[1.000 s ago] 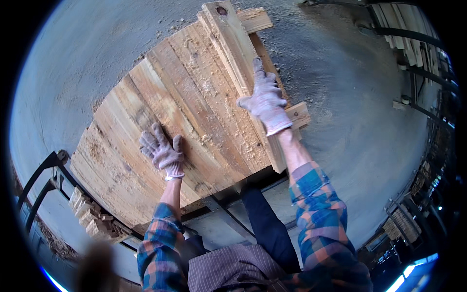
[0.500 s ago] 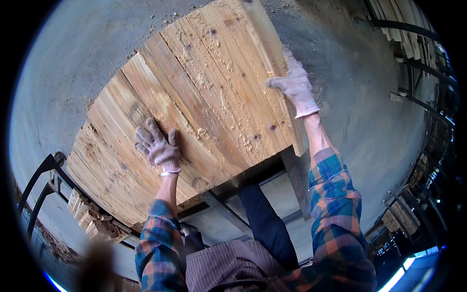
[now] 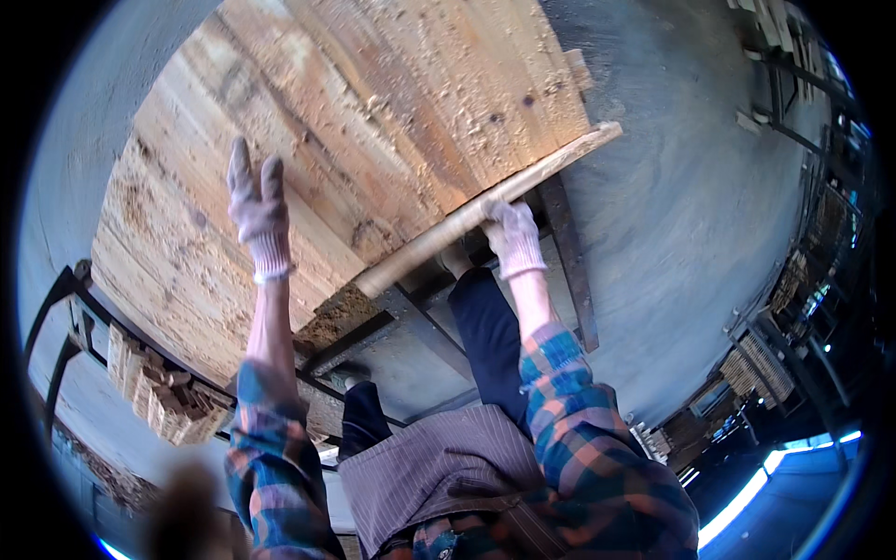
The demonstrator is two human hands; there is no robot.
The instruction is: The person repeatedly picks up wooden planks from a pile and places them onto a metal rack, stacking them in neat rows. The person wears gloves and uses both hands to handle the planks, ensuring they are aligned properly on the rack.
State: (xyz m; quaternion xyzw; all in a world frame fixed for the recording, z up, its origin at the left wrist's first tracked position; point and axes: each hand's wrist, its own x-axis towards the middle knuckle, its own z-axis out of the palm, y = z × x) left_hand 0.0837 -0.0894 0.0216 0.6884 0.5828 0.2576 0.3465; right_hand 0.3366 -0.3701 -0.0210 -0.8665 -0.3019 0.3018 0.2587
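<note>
A slanting row of pale wooden planks (image 3: 373,131), strewn with sawdust and shavings, lies in front of me. Along its near edge runs a narrow wooden board (image 3: 569,154), pressed to or very close to the plank ends. My right hand (image 3: 513,235), in a light knitted glove, grips that board from below its middle, with the fingers partly hidden behind it. Over the left part of the planks is my left hand (image 3: 259,205), also gloved. Its fingers are stretched out and spread, and nothing is in it; whether it touches the wood I cannot tell.
Dark metal legs (image 3: 567,252) of a stand show under the planks, close to my legs. At lower left, a stack of short wood pieces (image 3: 163,387) sits by a black metal frame (image 3: 56,308). Racks with timber (image 3: 779,28) line the right side above a grey floor (image 3: 663,243).
My right hand has brought the narrow board from the planks' right side to their near edge. My left hand has shifted left and forward over the planks. The view has moved too.
</note>
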